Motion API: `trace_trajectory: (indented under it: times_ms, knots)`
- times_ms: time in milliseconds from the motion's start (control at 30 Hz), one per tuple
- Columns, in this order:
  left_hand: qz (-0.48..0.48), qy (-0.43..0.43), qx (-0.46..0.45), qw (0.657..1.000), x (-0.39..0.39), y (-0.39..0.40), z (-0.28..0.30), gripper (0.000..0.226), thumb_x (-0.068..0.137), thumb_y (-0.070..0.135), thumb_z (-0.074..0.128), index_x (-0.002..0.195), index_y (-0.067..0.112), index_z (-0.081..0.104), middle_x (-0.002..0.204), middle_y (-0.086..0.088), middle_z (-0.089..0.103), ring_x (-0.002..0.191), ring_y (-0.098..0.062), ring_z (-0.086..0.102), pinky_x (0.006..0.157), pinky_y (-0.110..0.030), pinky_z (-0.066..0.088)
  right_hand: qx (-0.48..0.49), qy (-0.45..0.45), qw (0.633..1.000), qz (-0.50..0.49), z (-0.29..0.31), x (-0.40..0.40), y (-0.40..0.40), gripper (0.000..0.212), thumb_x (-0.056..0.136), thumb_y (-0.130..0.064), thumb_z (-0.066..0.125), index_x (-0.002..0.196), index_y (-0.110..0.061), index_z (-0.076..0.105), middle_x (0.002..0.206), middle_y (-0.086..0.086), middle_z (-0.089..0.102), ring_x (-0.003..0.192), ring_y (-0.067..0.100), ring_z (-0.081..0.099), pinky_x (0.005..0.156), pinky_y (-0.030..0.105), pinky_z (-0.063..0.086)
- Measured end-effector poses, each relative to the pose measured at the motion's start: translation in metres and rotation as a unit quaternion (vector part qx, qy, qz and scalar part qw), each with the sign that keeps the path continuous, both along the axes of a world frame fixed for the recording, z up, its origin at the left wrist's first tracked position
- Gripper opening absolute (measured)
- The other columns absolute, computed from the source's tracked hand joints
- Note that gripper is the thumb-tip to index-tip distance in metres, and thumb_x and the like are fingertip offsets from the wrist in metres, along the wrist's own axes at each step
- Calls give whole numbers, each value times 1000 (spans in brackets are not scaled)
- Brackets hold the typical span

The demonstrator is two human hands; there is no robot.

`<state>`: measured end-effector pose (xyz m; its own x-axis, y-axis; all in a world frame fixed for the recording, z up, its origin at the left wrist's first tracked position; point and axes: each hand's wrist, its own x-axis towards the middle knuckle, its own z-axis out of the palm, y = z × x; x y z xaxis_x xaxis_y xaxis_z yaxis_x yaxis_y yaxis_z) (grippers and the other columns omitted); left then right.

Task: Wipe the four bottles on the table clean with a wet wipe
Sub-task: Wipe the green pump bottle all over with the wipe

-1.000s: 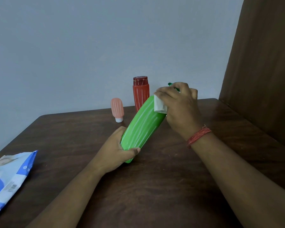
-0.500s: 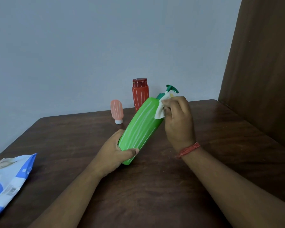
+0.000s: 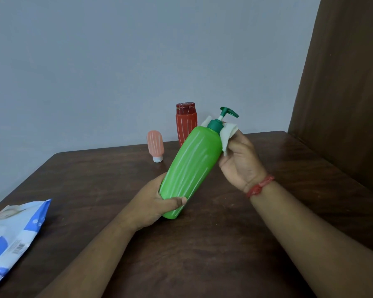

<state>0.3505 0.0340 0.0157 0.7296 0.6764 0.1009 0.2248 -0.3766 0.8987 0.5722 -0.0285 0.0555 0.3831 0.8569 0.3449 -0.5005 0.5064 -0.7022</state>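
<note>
While left grip [image 3: 157, 203] clasps green bottle [image 3: 192, 166], wipe [image 3: 228, 134] touches its neck.

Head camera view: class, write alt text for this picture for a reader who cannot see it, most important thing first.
A person's left hand holds a tilted green pump bottle by its base while the right hand presses a white wet wipe against its neck. Behind, on the dark wooden table, stand a red bottle and a small pink bottle; a blue wipes pack lies at left.
</note>
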Motion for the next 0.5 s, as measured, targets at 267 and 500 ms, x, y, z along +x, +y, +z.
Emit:
trace_trajectory:
  times_ms: [267, 500]
  knots:
    - [-30, -27, -57, 998, 0, 1, -4, 54, 71, 27, 80, 122, 26, 63, 110, 3, 74, 101, -15, 71, 82, -28, 54, -2, -15, 999, 28, 5, 5, -3, 50, 78, -4, 68, 126, 6, 57, 118, 18, 66, 114, 32, 61, 97, 42, 51]
    - [-3, -57, -71, 996, 2, 1, -8, 52, 72, 23, 79, 122, 23, 62, 110, -1, 75, 100, -17, 71, 82, -29, 56, -61, -131, 952, -269, 0, -8, 5, 6, 93, -9, 67, 88, -10, 64, 81, 7, 69, 74, 13, 62, 68, 32, 50]
